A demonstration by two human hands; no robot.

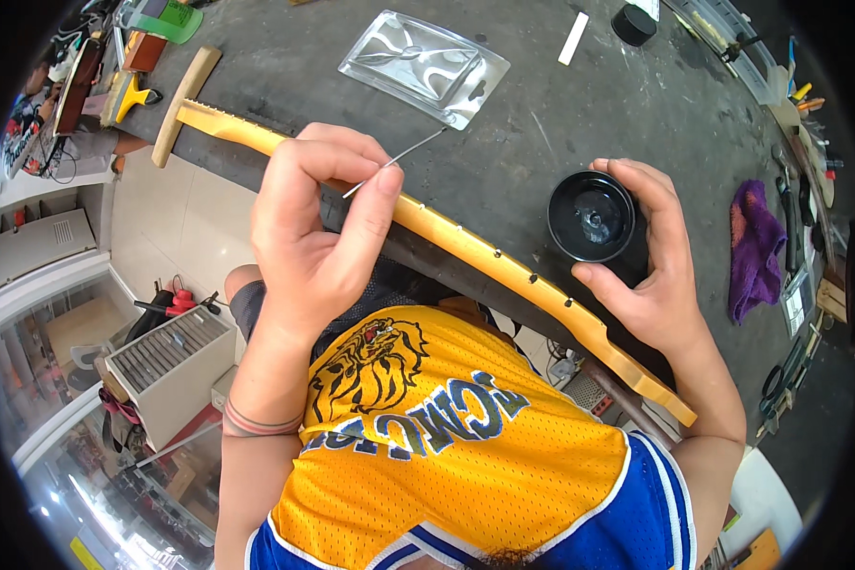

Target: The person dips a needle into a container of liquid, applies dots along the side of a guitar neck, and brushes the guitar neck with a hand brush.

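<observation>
My left hand is closed, pinching a thin metal wire-like rod between thumb and forefinger. The rod slants up to the right over the bench. Loosely curled round the right side of a small black round tub is my right hand. The tub is uncovered and tipped towards me; a little shiny dark matter shows at its bottom. Below both hands, a yellow-amber guitar neck lies slantwise along the bench's near edge, several dark spots along its side. Its far-left end meets a wooden T-shaped piece.
A clear plastic blister pack lies on the dark bench. Farther right are a white strip, a black round lid and a purple cloth. A yellow-handled brush is at far left; scissors lie at right.
</observation>
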